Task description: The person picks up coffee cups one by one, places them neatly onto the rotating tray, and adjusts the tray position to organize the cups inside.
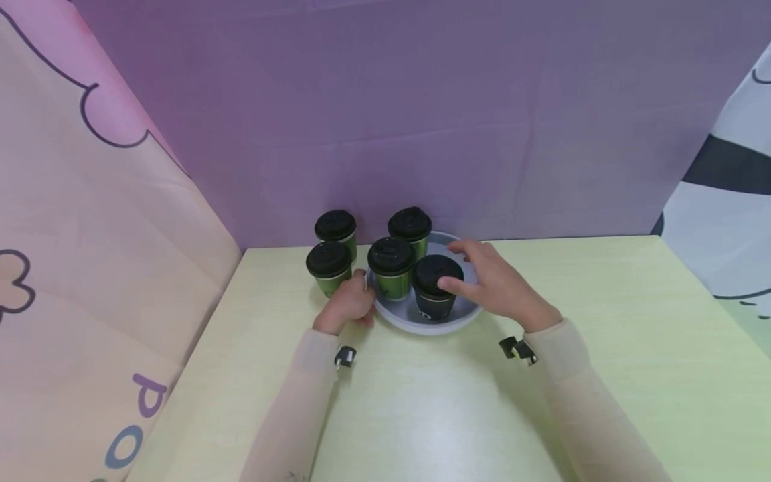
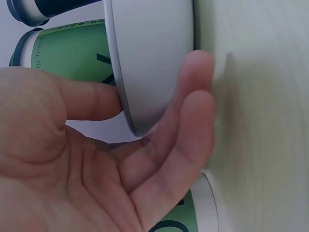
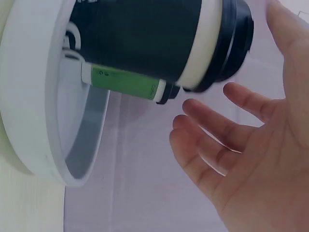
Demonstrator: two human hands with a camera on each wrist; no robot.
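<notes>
A round, light grey tray [image 1: 421, 329] with a raised wall carries a dark paper cup [image 1: 435, 306] and two green paper cups [image 1: 393, 285] [image 1: 410, 225], all with black lids. My left hand [image 1: 351, 299] holds the tray's left edge. In the left wrist view its thumb lies over the rim and its fingers curl along the outer wall [image 2: 154, 63]. My right hand [image 1: 504, 284] is spread beside the dark cup, thumb near its lid. The right wrist view shows a gap between those fingers and the cup [image 3: 140, 38].
Two more lidded green cups [image 1: 328, 262] [image 1: 335, 225] stand on the pale table [image 1: 415, 402] just left of the tray, close to the left hand. A purple cloth wall [image 1: 385, 120] rises behind the table's far edge. Printed cloth [image 1: 90, 234] hangs along the left side.
</notes>
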